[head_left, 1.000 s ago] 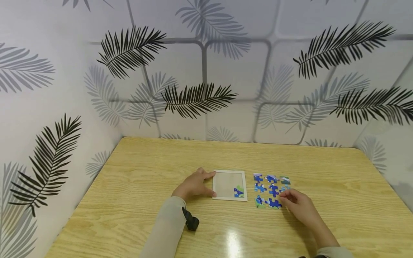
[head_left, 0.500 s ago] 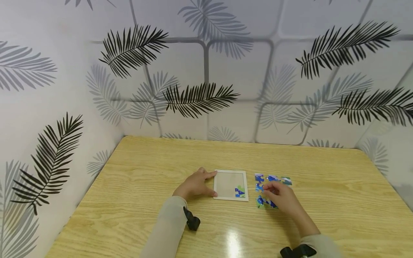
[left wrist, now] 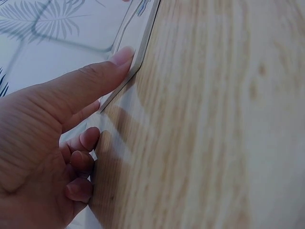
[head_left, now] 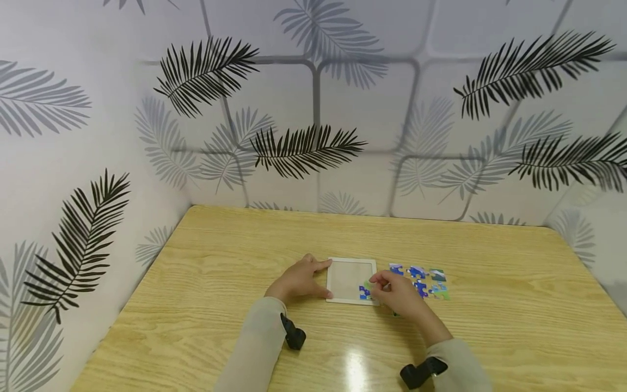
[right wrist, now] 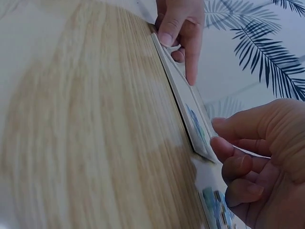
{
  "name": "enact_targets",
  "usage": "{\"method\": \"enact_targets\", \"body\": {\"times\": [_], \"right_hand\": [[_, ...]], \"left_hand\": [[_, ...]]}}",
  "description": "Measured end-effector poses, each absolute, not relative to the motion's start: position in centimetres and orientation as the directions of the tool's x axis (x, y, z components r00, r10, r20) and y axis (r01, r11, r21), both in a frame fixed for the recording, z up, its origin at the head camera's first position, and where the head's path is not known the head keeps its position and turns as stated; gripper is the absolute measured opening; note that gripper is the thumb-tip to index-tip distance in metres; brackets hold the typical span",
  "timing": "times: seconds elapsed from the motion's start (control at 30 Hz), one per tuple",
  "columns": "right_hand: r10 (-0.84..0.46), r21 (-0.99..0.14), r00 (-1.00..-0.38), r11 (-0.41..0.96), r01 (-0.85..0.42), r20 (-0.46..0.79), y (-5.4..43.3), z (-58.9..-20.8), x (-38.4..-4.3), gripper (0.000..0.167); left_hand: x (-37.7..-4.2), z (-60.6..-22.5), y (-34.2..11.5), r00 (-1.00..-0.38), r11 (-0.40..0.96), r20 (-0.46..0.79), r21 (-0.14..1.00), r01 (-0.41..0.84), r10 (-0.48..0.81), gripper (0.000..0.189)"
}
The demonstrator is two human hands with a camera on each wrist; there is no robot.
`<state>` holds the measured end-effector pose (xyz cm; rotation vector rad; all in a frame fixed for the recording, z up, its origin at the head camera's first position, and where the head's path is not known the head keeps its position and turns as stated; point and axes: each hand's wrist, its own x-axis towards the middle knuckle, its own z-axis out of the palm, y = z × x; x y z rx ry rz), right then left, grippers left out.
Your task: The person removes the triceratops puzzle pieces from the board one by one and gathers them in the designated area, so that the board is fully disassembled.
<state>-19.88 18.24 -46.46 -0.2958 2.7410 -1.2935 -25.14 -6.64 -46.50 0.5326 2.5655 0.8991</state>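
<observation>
A square white-rimmed puzzle frame (head_left: 351, 259) lies flat on the table, with blue and green puzzle pieces (head_left: 364, 293) in its lower right corner. My left hand (head_left: 299, 280) steadies the frame's left side, thumb at the near corner and index finger at the far one; the thumb (left wrist: 95, 78) presses the rim in the left wrist view. Over the frame's right edge, my right hand (head_left: 399, 294) pinches thumb and index finger together on a small puzzle piece, which the fingertips hide almost wholly. The right wrist view shows these pinched fingertips (right wrist: 224, 145) beside the frame.
Several loose puzzle pieces (head_left: 420, 288) lie in rows right of the frame, some hidden under the right hand. The wooden table (head_left: 235, 239) reaches back to a wall (head_left: 362, 120) with a leaf pattern. A black wrist camera (head_left: 294, 335) sits on the left sleeve.
My right hand has moved left from the right side of the loose pieces, across them, to the frame's right edge. The left hand stays at the frame's left side.
</observation>
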Motion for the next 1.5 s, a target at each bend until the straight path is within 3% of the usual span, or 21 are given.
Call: {"method": "enact_targets", "body": {"times": [0.93, 1.5], "right_hand": [[-0.203, -0.738, -0.978, 0.666, -0.107, -0.042, 16.7, -46.7, -20.3, 0.023], [-0.149, -0.772, -0.988, 0.631, -0.067, -0.035, 16.7, -46.6, -20.1, 0.013]], "left_hand": [[-25.4, -46.7, -6.6, -0.862, 0.727, -0.223, 0.651, 0.217, 0.456, 0.086], [-25.3, -46.5, -6.5, -0.860, 0.736, -0.231, 0.642, 0.216, 0.454, 0.085]]}}
